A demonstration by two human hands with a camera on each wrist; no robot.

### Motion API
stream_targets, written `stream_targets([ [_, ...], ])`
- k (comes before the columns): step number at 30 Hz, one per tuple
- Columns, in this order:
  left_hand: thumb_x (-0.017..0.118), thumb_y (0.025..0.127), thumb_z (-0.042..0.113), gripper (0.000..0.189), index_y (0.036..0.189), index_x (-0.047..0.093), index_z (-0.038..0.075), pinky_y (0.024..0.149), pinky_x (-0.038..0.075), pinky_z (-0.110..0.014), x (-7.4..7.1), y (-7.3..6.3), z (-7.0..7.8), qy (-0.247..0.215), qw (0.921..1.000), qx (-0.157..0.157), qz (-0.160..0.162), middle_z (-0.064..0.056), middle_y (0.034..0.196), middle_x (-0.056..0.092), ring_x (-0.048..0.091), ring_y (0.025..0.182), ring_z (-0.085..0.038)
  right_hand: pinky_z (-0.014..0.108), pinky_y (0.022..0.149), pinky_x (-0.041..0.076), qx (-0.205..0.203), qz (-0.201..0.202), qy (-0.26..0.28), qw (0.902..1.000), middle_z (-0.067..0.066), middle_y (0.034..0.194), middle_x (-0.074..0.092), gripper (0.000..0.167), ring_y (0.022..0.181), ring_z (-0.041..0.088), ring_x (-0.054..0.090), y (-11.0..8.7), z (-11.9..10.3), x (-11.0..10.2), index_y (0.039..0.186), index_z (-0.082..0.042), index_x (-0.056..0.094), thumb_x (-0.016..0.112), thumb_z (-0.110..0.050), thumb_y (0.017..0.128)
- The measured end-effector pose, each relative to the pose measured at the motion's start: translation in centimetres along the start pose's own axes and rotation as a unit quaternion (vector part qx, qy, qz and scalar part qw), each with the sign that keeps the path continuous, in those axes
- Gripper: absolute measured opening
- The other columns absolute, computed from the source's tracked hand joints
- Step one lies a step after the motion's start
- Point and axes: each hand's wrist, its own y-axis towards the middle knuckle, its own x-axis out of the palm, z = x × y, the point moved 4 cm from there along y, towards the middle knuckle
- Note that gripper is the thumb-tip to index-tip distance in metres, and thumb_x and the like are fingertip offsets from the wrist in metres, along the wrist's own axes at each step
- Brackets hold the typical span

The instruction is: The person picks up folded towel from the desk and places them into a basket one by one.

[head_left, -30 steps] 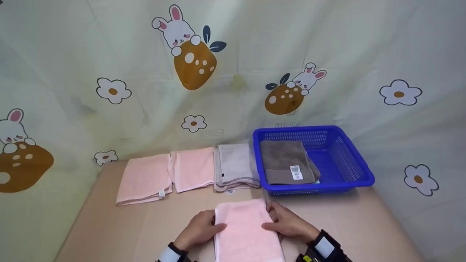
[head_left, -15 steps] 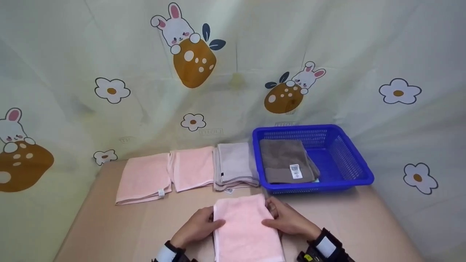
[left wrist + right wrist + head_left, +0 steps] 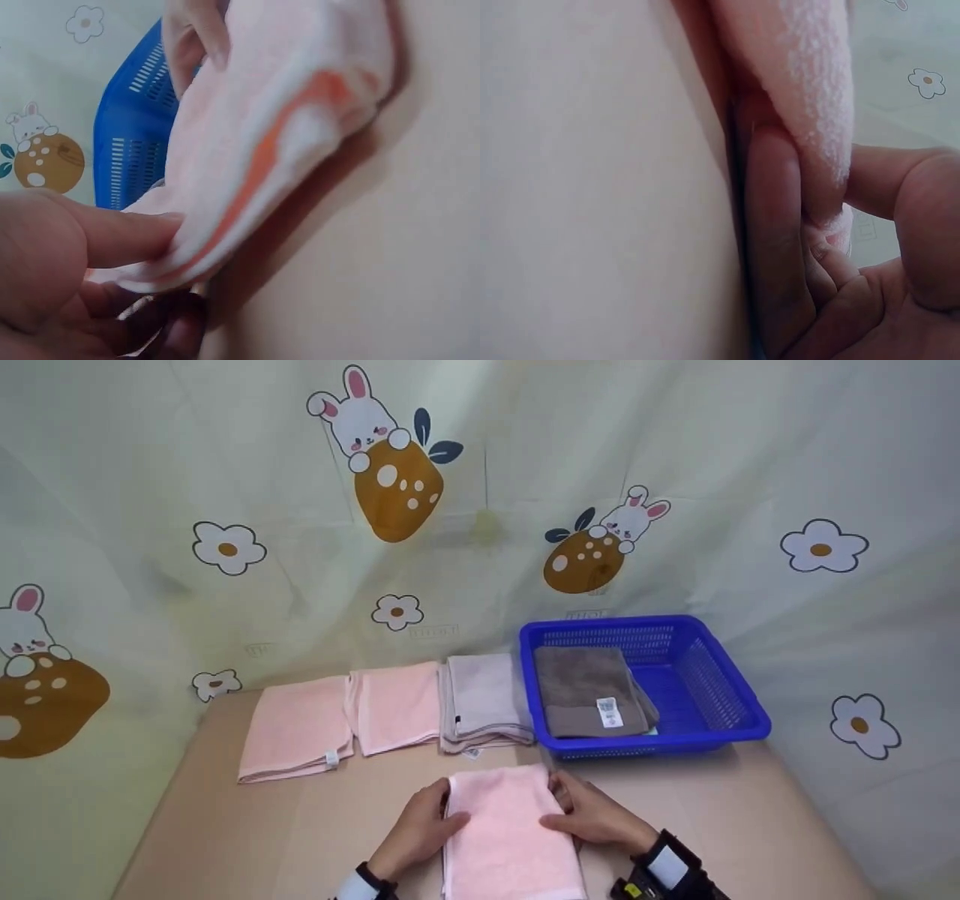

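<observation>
A folded pink towel [image 3: 510, 832] is at the front middle of the table in the head view. My left hand [image 3: 420, 826] pinches its left edge, thumb on top and fingers underneath. On the opposite edge, my right hand [image 3: 596, 814] holds it the same way. In the left wrist view the towel's layered edge [image 3: 262, 157] bulges between the hands, and the left thumb presses down on it. The right wrist view shows the right fingers [image 3: 774, 202] curled under the soft towel [image 3: 810, 90], close against the tabletop.
Along the back lie a folded pink towel [image 3: 300, 727], a second pink one [image 3: 401, 709] and a folded grey towel [image 3: 487, 697]. A blue basket [image 3: 705, 739] at the back right holds a brown towel [image 3: 581, 690] with a white label. A printed curtain [image 3: 480, 570] hangs behind the table [image 3: 337, 825].
My left hand has shifted slightly right along with the towel's left edge. The right hand keeps its hold, nearly still. Other towels and the basket stay in place.
</observation>
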Motion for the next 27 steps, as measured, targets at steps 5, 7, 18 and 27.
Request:
stream_targets([
  [5, 0.077, 0.088, 0.005, 0.043, 0.110, 0.040, 0.005, 0.084, 0.045, -0.031, 0.1, 0.0, 0.1, -0.059, 0.9977, 0.027, 0.020, -0.009, 0.099, 0.055, 0.054, 0.099, -0.025, 0.030, 0.062, 0.050, 0.002, 0.002, -0.007, 1.0000, 0.009, 0.089, 0.071, 0.041, 0.074, 0.019, 0.064, 0.0, -0.2, 0.0, 0.117, -0.004, 0.050, 0.078, -0.016, 0.091],
  [7, 0.077, 0.085, 0.001, 0.051, 0.110, 0.033, 0.006, 0.083, 0.043, -0.028, 0.1, 0.2, 0.0, -0.082, 0.9960, 0.026, 0.024, -0.010, 0.100, 0.058, 0.055, 0.097, -0.024, 0.029, 0.061, 0.049, 0.002, 0.002, -0.007, 1.0000, 0.008, 0.087, 0.071, 0.040, 0.072, 0.018, 0.063, 0.0, -0.2, 0.0, 0.117, -0.004, 0.050, 0.078, -0.017, 0.091],
  [18, 0.077, 0.089, 0.002, 0.052, 0.110, 0.030, 0.008, 0.083, 0.058, -0.031, -1.5, 0.5, 0.5, -0.100, 0.9941, 0.036, 0.021, -0.015, 0.108, 0.061, 0.071, 0.109, -0.033, 0.024, 0.050, 0.046, -0.020, 0.001, -0.028, 0.9994, 0.006, 0.082, 0.070, 0.038, 0.063, 0.011, 0.062, -0.4, -1.8, -0.2, 0.117, -0.007, 0.048, 0.075, -0.017, 0.093],
  [27, 0.073, 0.094, 0.004, 0.033, 0.114, 0.047, 0.005, 0.067, 0.057, -0.022, -4.4, -0.4, 3.9, -0.128, 0.9810, 0.113, 0.093, -0.018, 0.108, 0.061, 0.067, 0.080, -0.010, 0.026, 0.070, 0.053, -0.093, 0.072, -0.092, 0.9888, 0.005, 0.098, 0.068, 0.039, 0.083, 0.007, 0.066, -2.1, -6.3, -1.5, 0.120, -0.011, 0.050, 0.075, -0.026, 0.095],
])
